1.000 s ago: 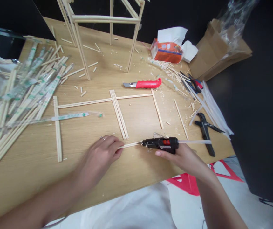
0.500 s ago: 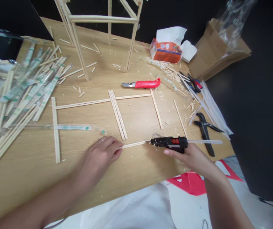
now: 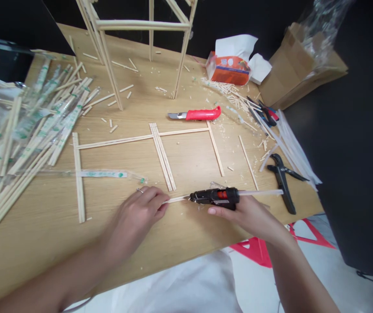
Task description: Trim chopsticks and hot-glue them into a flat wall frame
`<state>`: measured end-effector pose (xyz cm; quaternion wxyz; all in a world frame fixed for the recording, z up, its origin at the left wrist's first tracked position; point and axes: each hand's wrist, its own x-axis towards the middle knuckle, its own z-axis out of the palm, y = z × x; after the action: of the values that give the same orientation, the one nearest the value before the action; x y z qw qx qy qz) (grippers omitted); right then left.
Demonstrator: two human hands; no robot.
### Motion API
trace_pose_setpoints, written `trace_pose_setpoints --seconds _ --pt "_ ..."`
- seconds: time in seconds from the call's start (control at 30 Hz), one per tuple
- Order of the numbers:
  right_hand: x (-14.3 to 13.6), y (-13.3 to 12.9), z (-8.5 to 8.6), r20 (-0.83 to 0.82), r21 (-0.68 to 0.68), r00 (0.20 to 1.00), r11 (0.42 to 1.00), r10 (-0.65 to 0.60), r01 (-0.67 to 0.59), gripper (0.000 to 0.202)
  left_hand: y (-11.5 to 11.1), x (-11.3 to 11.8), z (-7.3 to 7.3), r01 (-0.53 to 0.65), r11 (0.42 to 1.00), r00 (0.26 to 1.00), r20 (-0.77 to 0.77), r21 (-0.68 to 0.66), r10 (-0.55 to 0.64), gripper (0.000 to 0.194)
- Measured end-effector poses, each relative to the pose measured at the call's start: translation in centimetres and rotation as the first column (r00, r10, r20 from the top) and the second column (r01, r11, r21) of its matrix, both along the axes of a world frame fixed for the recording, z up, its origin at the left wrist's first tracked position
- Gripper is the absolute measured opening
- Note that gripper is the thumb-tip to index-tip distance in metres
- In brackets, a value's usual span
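Observation:
My left hand (image 3: 143, 208) pinches the left end of a pair of thin wooden sticks (image 3: 177, 199) lying low over the table. A black glue gun (image 3: 214, 196) is gripped in my right hand (image 3: 241, 213), its nozzle touching or just over those sticks, with a clear glue stick (image 3: 264, 192) poking out of its back. Beyond my hands lies a flat frame of joined sticks (image 3: 117, 141), with a bundled crosspiece (image 3: 163, 156) at its middle. The gun hides the right part of the held sticks.
A red utility knife (image 3: 202, 114) lies behind the frame. Wrapped chopsticks (image 3: 65, 117) pile up at left. A stick structure (image 3: 142, 25) stands at the back. Tissue pack (image 3: 228, 69), cardboard box (image 3: 290, 65), glue sticks (image 3: 295, 145) and black cutter (image 3: 282, 182) are at right.
My right hand and the glue gun have moved left along the sticks, closer to my left hand. My left hand keeps its pinch in nearly the same place.

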<state>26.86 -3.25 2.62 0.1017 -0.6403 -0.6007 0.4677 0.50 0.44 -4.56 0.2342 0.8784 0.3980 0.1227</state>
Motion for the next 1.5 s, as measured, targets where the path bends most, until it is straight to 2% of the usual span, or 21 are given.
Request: trace_pose_setpoints --seconds 0.13,0.4,0.73,1.03,1.3,1.5 --pt "0.5 -0.2 0.0 0.019 -0.004 1.0 1.0 -0.013 0.013 0.035 0.0 0.0 0.0 -0.002 1.0 1.0 0.012 0.002 0.002 0.015" --pt "3.1 -1.3 -0.3 0.096 -0.009 0.989 0.993 -0.115 0.117 0.036 0.0 0.1 0.0 -0.007 1.0 0.999 0.033 0.008 0.007 0.015" --pt "0.4 -0.2 -0.2 0.026 0.019 0.999 1.0 -0.022 0.021 0.034 -0.1 0.0 0.0 -0.013 1.0 1.0 0.006 0.011 0.013 0.017" --pt "2.9 -1.3 0.0 0.075 -0.006 0.99 0.993 -0.119 0.12 0.037 0.0 0.1 0.0 -0.012 1.0 1.0 -0.006 0.012 0.012 0.018" --pt "1.0 -0.5 0.0 0.009 -0.011 0.998 0.998 -0.069 0.069 0.037 0.0 0.2 0.3 -0.013 1.0 1.0 -0.015 0.013 0.013 0.019" --pt "2.5 -1.1 0.0 0.034 -0.029 0.991 0.991 -0.132 0.133 0.039 0.0 0.2 0.4 -0.018 1.0 1.0 -0.004 0.02 0.018 0.02"
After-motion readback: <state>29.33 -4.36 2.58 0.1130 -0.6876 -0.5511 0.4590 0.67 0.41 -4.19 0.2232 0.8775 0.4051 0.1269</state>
